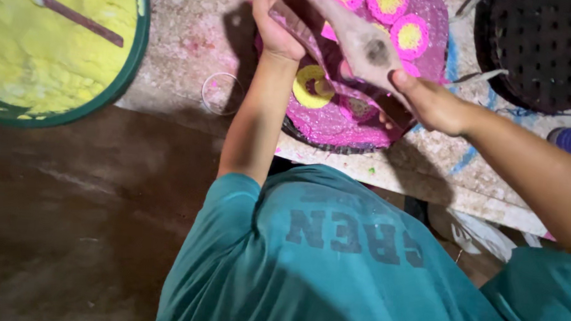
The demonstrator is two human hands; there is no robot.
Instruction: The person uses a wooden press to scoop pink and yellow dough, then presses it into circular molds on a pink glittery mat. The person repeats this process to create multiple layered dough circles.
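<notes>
While green tub (129, 71) of yellow powder (49, 27) with stirring stick (76, 15) waits at far left, person in teal shirt (332, 262) bends over pink disc (347, 118) on stone ledge (430, 169). Left hand (274, 27) grips disc's edge, apparently steadying it; right hand (428, 100) pinches pale cone tool (359, 39) above yellow rings. Black perforated tray (550, 44) at right.

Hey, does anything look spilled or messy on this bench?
Yes. Pink powder is scattered over the stone bench left of the pink disc, around a clear ring. The right hand holds a cone with a dark smudge; the left hand grips the disc's edge.
</notes>
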